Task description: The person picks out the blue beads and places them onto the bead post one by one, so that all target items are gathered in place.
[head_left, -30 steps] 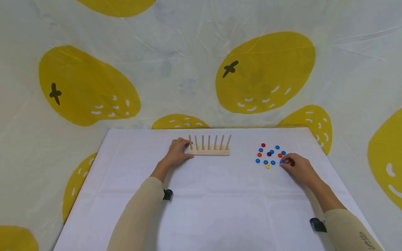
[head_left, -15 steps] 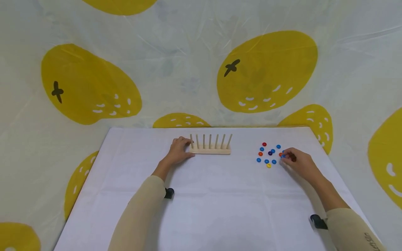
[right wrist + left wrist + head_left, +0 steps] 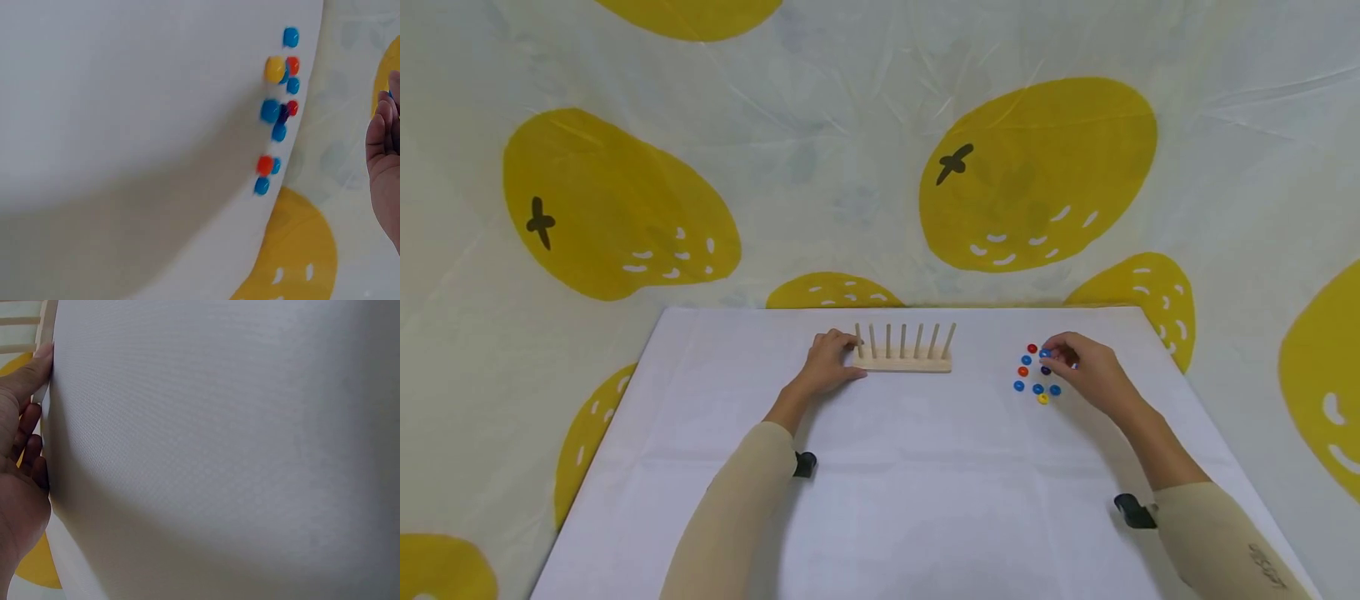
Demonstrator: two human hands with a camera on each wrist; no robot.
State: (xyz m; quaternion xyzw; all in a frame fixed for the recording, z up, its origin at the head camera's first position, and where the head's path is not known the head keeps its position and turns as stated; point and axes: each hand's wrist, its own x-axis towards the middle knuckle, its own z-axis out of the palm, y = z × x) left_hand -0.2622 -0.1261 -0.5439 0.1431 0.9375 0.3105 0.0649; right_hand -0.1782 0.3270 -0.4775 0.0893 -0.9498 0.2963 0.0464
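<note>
My left hand (image 3: 827, 364) grips the left end of a pale wooden peg rack (image 3: 910, 364), thumb in front and fingers behind. Several upright pegs stand along its base, with nothing on them. In the left wrist view, the thumb lies along the rack's edge (image 3: 44, 337). My right hand (image 3: 1093, 372) pinches a blue ring-shaped bead (image 3: 1046, 354) above a cluster of loose beads. In the right wrist view only a speck of that blue bead (image 3: 390, 94) shows between the fingers. A dark bead (image 3: 1046, 371) lies just below the fingertips; the hand hides some beads behind it.
Loose beads lie on the white-covered table (image 3: 925, 475): a red one (image 3: 1032, 348), a yellow one (image 3: 1042, 399), an orange one (image 3: 1022, 372) and several blue. Behind the table's far edge hangs a pale cloth (image 3: 835, 183) with yellow fruit shapes.
My right hand has picked up a blue bead from the cluster's right side, lifted it and moved leftward over the other beads. The left hand and rack have stayed in place.
</note>
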